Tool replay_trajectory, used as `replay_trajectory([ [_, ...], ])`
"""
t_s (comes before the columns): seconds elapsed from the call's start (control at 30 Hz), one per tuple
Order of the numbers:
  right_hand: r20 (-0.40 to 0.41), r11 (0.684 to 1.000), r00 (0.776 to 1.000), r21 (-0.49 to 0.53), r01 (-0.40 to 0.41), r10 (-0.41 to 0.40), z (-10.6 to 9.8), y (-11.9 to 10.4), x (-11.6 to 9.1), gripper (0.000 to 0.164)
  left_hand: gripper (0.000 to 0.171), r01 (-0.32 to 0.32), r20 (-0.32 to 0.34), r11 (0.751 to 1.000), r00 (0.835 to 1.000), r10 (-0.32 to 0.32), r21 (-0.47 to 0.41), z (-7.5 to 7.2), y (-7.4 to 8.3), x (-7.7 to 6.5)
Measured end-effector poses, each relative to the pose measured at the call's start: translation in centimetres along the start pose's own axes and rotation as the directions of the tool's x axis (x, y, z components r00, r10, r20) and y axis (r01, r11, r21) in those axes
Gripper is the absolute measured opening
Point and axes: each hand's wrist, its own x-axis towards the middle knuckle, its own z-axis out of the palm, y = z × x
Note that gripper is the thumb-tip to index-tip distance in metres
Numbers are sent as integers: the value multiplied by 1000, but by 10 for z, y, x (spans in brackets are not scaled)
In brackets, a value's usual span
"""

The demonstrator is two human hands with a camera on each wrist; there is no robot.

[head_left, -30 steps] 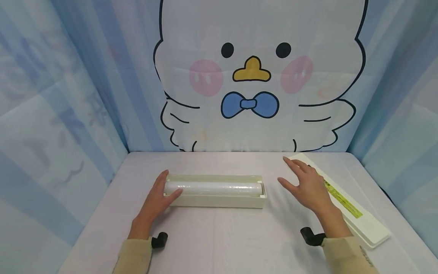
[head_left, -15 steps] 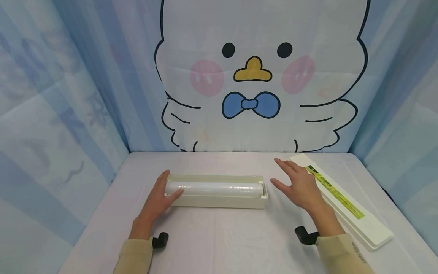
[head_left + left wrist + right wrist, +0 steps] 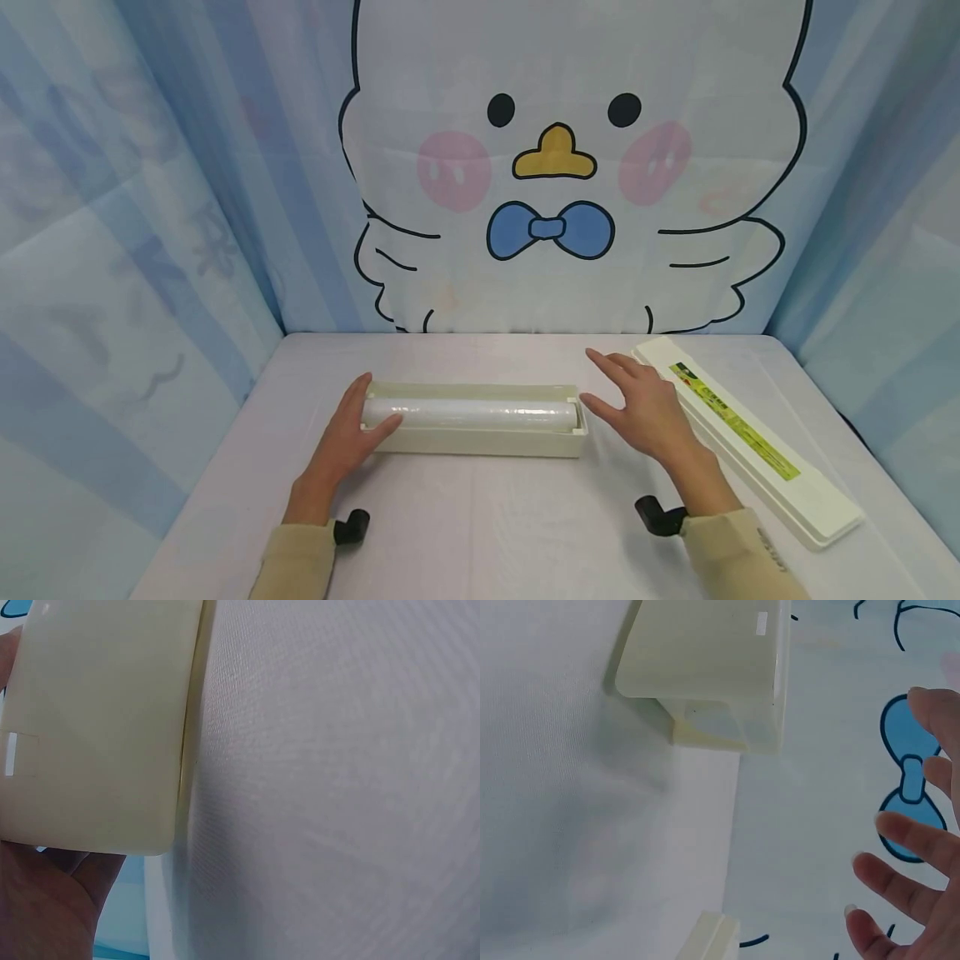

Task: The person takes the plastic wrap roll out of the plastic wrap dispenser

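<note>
Your left hand (image 3: 345, 442) holds a long, cream plastic box (image 3: 480, 442).
Its fingers pinch the box's left end on the white cloth surface (image 3: 517, 533); your right hand (image 3: 641, 408), fingers spread, is near the right end.

The head camera looks from above the near side of the table (image 3: 480, 533), facing far and down, well back enough to frame the whole box (image 3: 472, 442), the left hand (image 3: 348, 442) and the right hand (image 3: 645, 408), with the backdrop (image 3: 570, 50) beyond. The left wrist camera sits low and close, turned sideways, facing the box's near wall at its left end. The right wrist camera, likewise sideways, faces far past the box's right end to the backdrop. Head and left wrist share the left hand and near wall; head and right wrist share the right hand and bow tie (image 3: 551, 227).
</note>
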Motion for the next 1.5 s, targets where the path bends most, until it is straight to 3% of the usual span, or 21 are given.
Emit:
replay_trajectory([
  [0.5,23,997,997,26,75,-76,6,-9,5,66,97,-10,-9,1000,1000,10,-4,0,2,-2],
  [0.77,63,996,995,42,76,-78,14,-14,6,65,97,-26,-25,1000,999,26,0,1,1,-3],
  [1.5,109,982,976,41,185,-189,33,-30,13,58,97,-23,-22,1000,999,23,-4,0,0,-3],
])
